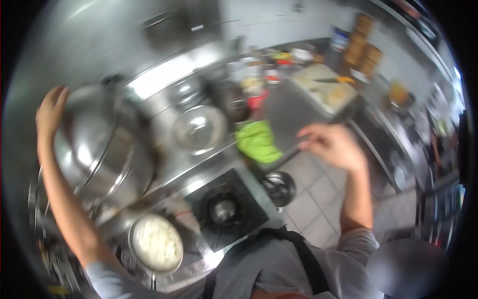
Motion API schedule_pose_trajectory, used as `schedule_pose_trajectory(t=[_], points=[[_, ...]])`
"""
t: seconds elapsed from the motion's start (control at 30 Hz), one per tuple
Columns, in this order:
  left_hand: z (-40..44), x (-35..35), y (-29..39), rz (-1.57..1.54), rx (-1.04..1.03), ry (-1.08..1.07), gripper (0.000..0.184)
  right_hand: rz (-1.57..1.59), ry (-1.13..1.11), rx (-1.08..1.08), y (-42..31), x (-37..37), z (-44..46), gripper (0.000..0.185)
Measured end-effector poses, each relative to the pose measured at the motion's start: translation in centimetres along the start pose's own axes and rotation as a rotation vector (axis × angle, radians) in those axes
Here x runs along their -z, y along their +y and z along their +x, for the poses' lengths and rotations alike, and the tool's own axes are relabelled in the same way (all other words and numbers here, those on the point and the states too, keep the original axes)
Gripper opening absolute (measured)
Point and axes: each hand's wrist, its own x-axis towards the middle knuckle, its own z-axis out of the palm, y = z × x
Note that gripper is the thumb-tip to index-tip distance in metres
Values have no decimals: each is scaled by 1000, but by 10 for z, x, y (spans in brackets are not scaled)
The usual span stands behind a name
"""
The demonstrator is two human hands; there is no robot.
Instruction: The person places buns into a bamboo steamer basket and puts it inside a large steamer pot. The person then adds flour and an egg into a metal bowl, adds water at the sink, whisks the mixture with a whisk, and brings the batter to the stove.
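My left hand (50,112) is raised at the far left, beside the domed side of a large shiny metal pot (132,172) with a lid-like metal dome (84,132). Its fingers are stretched out; whether they touch the metal I cannot tell. My right hand (336,144) hangs in the air over the floor, right of a bright green cloth (258,142) on the counter edge. Its fingers are loosely bent, tips apart and blurred, with nothing visible in them. Below my left forearm, a pan (180,249) of white, lumpy food (157,242) sits on the stove.
A gas burner (224,210) lies before my body. Behind it stand a glossy metal bowl (199,130) and a red container (257,98). A knife with an orange handle (345,79) lies on a white cutting board (323,102). A dark round pan (279,188) is near the tiled floor.
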Motion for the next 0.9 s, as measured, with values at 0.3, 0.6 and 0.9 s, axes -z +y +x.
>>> schedule_pose_trajectory(t=[0.3, 0.6, 0.9], points=[[-151, 113, 292, -938, -613, -97, 63, -84, 1, -146, 104, 32, -101, 34], [-149, 234, 525, -707, -1429, 762, 69, -238, 173, -376, 274, 124, -257, 30], [-169, 210, 684, -983, -1386, 917, 61, -187, 452, -903, 348, 174, -444, 31]])
